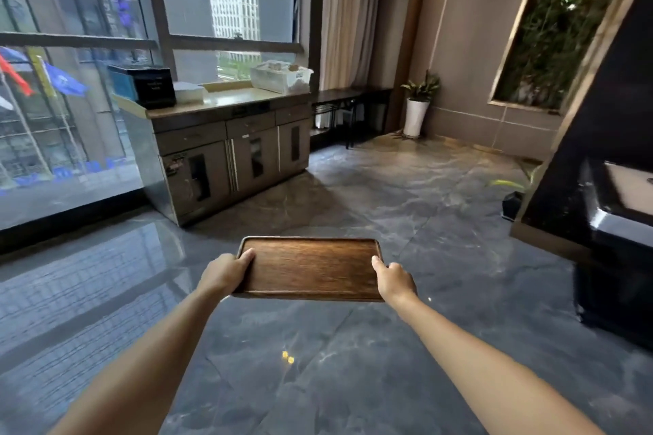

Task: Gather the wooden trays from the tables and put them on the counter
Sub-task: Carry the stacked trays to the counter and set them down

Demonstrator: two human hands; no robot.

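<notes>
Tray carried in both hands above grey marble floor.

Rectangular dark-brown wooden tray (311,268), lower centre of frame, held level and empty. Left hand (224,272) clamps its left short edge, thumb on the rim; right hand (394,279) clamps its right short edge likewise. Beige-topped desk with brown cabinet doors (226,102) stands at upper left centre under the window, well apart from the tray; on it a black box (152,85) and a white basket (279,76).
</notes>
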